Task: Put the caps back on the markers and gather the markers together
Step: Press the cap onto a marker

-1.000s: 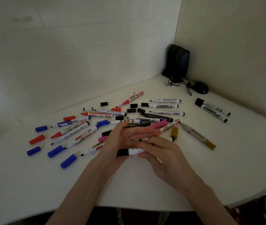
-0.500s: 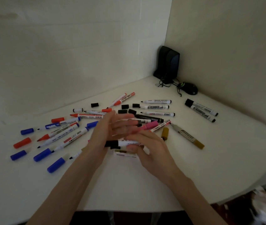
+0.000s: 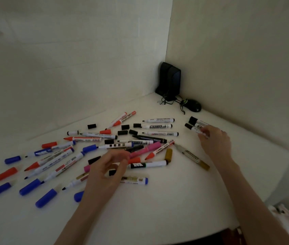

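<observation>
Several uncapped markers and loose caps lie scattered over the white desk (image 3: 157,209). My left hand (image 3: 108,167) hovers curled over the near side of the pile. A small black cap (image 3: 112,172) shows in the gap between its thumb and fingers, and I cannot tell whether it is held. My right hand (image 3: 215,140) has reached to the far right, where its fingertips curl over the rear ends of two black-capped markers (image 3: 194,123). A white marker with a black band (image 3: 147,164) lies on the desk between my hands, beside a pink marker (image 3: 145,149).
Blue caps (image 3: 46,198) and a red cap (image 3: 6,174) lie at the near left. A gold marker (image 3: 191,156) and its gold cap (image 3: 168,154) lie right of the pile. A black speaker (image 3: 170,78) and a mouse (image 3: 193,106) with tangled cable sit in the corner.
Both hands held a black-capped white marker together before. Now they have parted: my right hand has swung out to the two markers at the far right, and my left hand stays over the pile.
</observation>
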